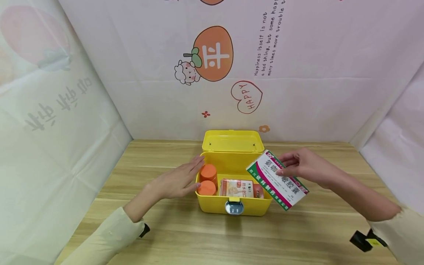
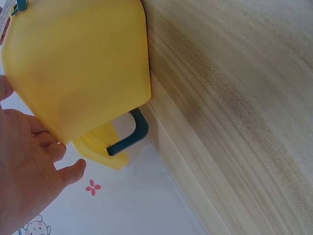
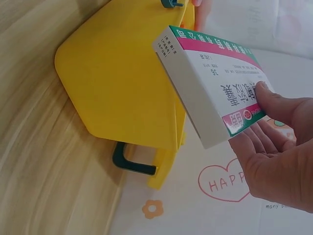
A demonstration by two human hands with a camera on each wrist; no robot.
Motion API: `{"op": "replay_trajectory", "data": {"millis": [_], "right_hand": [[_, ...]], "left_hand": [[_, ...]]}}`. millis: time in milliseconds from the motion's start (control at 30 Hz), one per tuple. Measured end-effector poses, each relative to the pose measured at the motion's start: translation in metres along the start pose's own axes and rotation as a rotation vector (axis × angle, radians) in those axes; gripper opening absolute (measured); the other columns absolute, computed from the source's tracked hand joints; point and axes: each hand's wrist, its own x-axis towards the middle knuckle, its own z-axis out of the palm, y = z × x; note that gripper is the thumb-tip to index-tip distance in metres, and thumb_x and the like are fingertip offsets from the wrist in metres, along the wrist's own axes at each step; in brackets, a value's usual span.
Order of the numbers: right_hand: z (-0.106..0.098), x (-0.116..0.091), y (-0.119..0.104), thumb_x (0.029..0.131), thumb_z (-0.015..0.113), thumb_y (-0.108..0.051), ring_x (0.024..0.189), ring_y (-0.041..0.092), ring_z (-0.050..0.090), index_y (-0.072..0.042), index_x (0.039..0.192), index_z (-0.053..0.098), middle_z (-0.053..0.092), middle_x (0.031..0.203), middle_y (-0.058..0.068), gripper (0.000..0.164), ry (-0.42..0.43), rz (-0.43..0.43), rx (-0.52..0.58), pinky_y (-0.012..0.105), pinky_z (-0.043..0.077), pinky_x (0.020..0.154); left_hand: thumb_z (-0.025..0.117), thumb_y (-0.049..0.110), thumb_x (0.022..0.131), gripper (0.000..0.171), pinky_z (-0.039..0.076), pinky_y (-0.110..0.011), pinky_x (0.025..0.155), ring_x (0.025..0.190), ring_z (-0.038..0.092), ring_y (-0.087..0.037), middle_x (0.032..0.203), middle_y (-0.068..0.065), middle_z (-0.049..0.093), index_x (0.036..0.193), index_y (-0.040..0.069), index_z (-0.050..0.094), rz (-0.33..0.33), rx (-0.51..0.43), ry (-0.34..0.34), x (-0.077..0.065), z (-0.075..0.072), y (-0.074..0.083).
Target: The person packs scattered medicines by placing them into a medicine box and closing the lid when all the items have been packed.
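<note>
A yellow storage box (image 1: 212, 205) stands on the table with its lid (image 1: 232, 141) raised at the back. My right hand (image 1: 306, 167) pinches a white, green and magenta medicine box (image 1: 276, 180) between thumb and fingers, tilted above the storage box's right edge. On the opposite side my left hand (image 1: 177, 180) touches the left rim, its fingers stretched along it. Inside, at the left, are two containers with orange caps (image 1: 207, 187). A white and orange bandage box (image 1: 236, 188) lies beside them, and a red packet (image 1: 258, 191) is partly hidden to its right.
A silver clasp (image 1: 234, 207) hangs on the storage box's front. Dark green handle (image 2: 137, 134) parts show near the lid. The wooden table (image 1: 212, 239) meets a printed white cloth (image 1: 159, 106) behind, with cloth walls at both sides.
</note>
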Motion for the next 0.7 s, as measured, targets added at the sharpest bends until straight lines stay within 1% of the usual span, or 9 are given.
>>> {"op": "replay_trajectory", "data": {"millis": [200,400,700], "right_hand": [[0.001,0.005,-0.004,0.090,0.073,-0.021,0.080,0.017,0.071,0.008,0.130,0.060,0.076,0.098,0.007,0.050,-0.008,-0.033,-0.042,0.024,0.059,0.071],[0.001,0.008,-0.014,0.090,0.073,-0.019,0.079,0.017,0.072,0.008,0.129,0.061,0.077,0.099,0.008,0.048,-0.028,-0.068,-0.056,0.025,0.061,0.071],[0.004,0.015,-0.025,0.089,0.074,-0.020,0.080,0.017,0.073,0.003,0.126,0.066,0.077,0.101,0.009,0.044,-0.032,-0.075,-0.073,0.030,0.062,0.072]], "left_hand": [[0.028,0.058,0.104,0.078,0.024,-0.042,0.125,0.157,0.006,-0.021,0.170,-0.006,0.001,0.161,0.008,0.007,0.002,-0.004,-0.003,0.000,-0.001,0.000],[0.028,0.058,0.104,0.078,0.023,-0.042,0.125,0.157,0.005,-0.021,0.170,-0.006,0.000,0.161,0.008,0.007,-0.004,-0.015,-0.008,0.000,-0.003,0.001],[0.027,0.058,0.104,0.079,0.023,-0.041,0.125,0.157,0.006,-0.022,0.170,-0.006,0.002,0.161,0.007,0.008,0.002,-0.002,-0.004,0.000,-0.003,0.001]]}}
